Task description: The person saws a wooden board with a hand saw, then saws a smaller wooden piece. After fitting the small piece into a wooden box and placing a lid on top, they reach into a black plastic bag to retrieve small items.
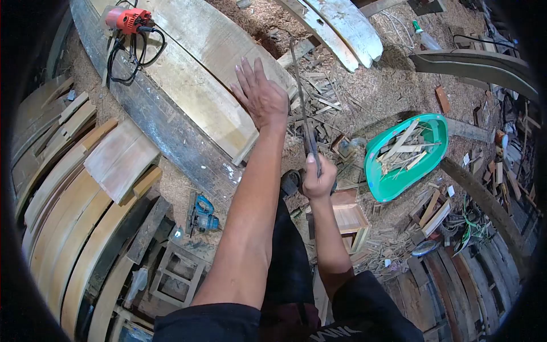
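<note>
My left hand lies flat with its fingers stretched out on a wide pale wooden plank, close to the plank's near end. In my right hand, fingers wrapped round the grip, is a long, narrow handsaw, seen almost edge-on. Its dark blade points away from me and runs along the end of the planks, just right of my left hand. My right fingers hide the handle. The planks rest on a worn, paint-spotted board.
A red power tool with a coiled black cord sits on the planks. On the floor are a blue power tool and a green tub of wood scraps. Curved boards stand at left. Sawdust and offcuts cover the ground.
</note>
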`<state>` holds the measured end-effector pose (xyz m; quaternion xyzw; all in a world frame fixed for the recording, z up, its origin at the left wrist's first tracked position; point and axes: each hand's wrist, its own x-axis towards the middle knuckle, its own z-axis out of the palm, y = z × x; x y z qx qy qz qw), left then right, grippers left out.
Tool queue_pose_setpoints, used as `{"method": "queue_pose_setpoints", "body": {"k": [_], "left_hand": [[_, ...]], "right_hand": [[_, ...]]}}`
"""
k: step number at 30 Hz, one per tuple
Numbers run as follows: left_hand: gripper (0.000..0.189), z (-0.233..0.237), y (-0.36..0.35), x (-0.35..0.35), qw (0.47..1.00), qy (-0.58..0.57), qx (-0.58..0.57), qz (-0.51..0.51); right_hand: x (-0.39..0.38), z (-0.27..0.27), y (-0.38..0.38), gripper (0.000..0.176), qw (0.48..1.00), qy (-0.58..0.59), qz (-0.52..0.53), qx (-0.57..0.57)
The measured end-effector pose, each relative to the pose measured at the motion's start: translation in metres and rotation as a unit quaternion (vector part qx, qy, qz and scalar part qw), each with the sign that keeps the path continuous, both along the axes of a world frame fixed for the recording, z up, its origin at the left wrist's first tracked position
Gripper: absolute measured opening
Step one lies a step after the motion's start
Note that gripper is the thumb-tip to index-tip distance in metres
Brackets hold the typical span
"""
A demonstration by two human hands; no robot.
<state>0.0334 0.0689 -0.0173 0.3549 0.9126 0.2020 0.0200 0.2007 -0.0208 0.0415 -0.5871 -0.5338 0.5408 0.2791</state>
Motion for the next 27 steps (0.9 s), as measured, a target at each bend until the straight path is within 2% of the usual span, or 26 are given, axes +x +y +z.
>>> {"method": "queue_pose_setpoints", "body": {"k": [4,7,8,11,13,15,18,21,23,25,27], "left_hand": [[0.056,0.0,0.004,-0.003,1.0,-0.003,0.003,0.0],[0.055,0.001,0.001,-0.003,1.0,-0.009,0.002,0.001],[0.055,0.002,0.002,-0.002,1.0,-0.012,0.006,0.001],[0.055,0.001,0.003,-0.003,1.0,-0.011,0.003,0.0],[0.055,0.002,-0.002,0.0,1.0,-0.017,-0.003,-0.002],[0.055,0.001,0.004,-0.003,1.0,-0.014,-0.001,0.006],[0.055,0.001,0.007,-0.003,1.0,-0.012,-0.001,0.003],[0.056,0.001,0.007,-0.004,1.0,-0.015,0.008,0.004],[0.057,-0.003,0.002,-0.003,1.0,-0.011,-0.005,0.003],[0.057,-0.004,0.009,-0.006,1.0,-0.014,0.002,0.009],[0.058,-0.003,-0.003,-0.001,1.0,-0.019,-0.007,0.005]], "right_hand": [[0.019,0.018,-0.045,0.033,0.998,-0.021,-0.001,0.051],[0.008,0.008,-0.01,0.031,0.999,-0.022,0.024,0.022],[-0.009,0.003,0.009,0.03,0.999,-0.019,0.015,0.03],[-0.007,0.003,0.001,0.029,0.996,-0.019,0.013,0.083],[0.019,0.011,-0.043,0.031,0.997,-0.02,0.024,0.073],[0.027,0.007,-0.053,0.032,0.998,0.009,-0.01,0.054],[-0.007,-0.001,0.007,0.034,1.0,-0.003,0.01,0.027],[-0.009,0.002,0.007,0.034,0.998,-0.02,0.016,0.056],[0.018,0.012,-0.037,0.032,0.998,-0.019,0.024,0.057],[0.021,0.024,-0.044,0.033,0.998,0.004,-0.014,0.066],[0.019,0.007,-0.022,0.032,1.0,-0.007,0.018,0.002]]}}
